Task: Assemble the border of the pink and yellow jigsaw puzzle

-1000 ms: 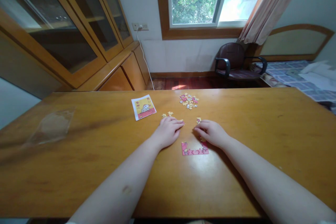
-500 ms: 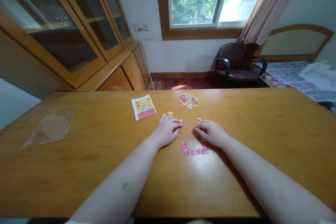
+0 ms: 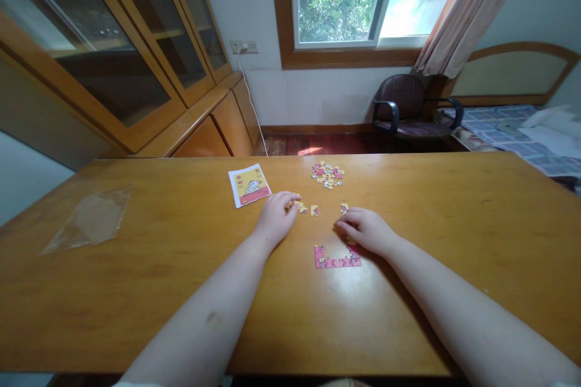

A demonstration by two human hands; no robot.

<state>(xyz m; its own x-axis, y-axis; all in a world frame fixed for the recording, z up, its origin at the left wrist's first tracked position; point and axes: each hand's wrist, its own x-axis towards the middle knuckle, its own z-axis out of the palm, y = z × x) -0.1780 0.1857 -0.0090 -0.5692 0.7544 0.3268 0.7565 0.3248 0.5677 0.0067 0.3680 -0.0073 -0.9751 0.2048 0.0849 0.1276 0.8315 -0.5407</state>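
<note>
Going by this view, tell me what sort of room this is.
Probably a home bedroom or study: a bed at right, a glass-doored cabinet at left, and an armchair beyond the table.

We have a left hand [image 3: 276, 217] and a right hand [image 3: 367, 230], both bare, with slim, rounded fingers. Our left forearm [image 3: 195, 338] and right forearm [image 3: 463, 296] are bare too, each tapering smoothly toward a narrower wrist. On the left one we find a small, oval, smudge-like mark. At the lower left edge we catch a thin strip of whitish cloth sleeve [image 3: 138, 384], too little to show its cut.
</note>
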